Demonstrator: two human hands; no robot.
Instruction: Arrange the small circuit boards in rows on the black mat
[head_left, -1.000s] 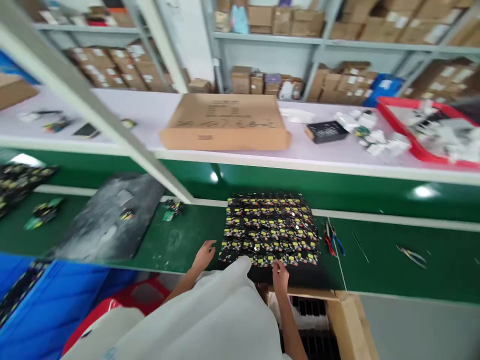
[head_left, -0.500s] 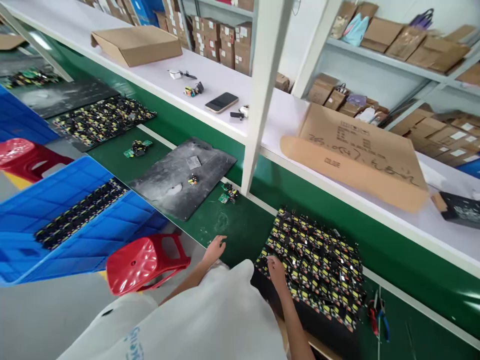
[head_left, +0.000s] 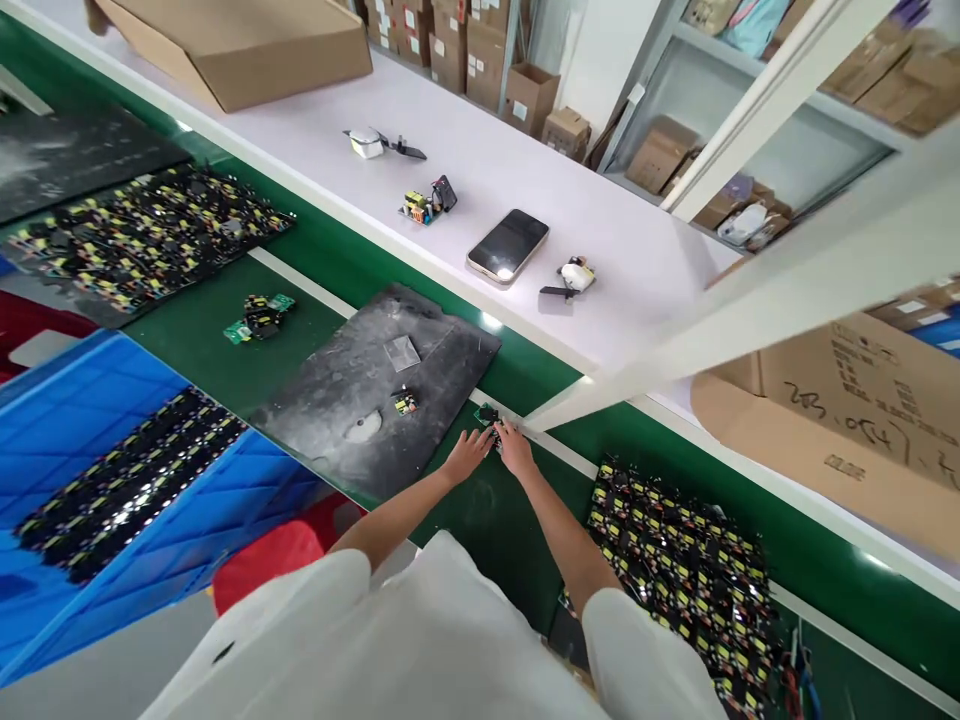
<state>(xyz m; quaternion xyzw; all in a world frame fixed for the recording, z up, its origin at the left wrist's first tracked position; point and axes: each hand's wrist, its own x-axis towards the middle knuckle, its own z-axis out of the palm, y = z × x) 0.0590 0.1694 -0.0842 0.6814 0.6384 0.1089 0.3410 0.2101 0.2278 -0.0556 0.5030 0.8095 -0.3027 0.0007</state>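
Note:
Both my hands meet at a small cluster of green and black circuit boards [head_left: 486, 412] on the green bench, just right of the dark mat. My left hand [head_left: 468, 455] has its fingers closed on the left side of the cluster. From the right, my right hand [head_left: 516, 450] closes on the same cluster, and the fingers hide much of it. A single small circuit board [head_left: 406, 401] and a flat metallic square [head_left: 403, 352] lie on the dark worn mat [head_left: 337, 400] to the left.
Rows of circuit boards [head_left: 675, 570] cover the bench at right, with pliers [head_left: 799, 670] beyond. A white post [head_left: 600, 400] rises just right of my hands. The raised shelf holds a phone [head_left: 510, 245] and cardboard boxes [head_left: 847, 430]. A blue crate [head_left: 247, 500] and red stool [head_left: 277, 560] stand left.
Both hands have moved forward and come together on the circuit board cluster. The right hand has left the rows of boards. My view has shifted closer to the shelf.

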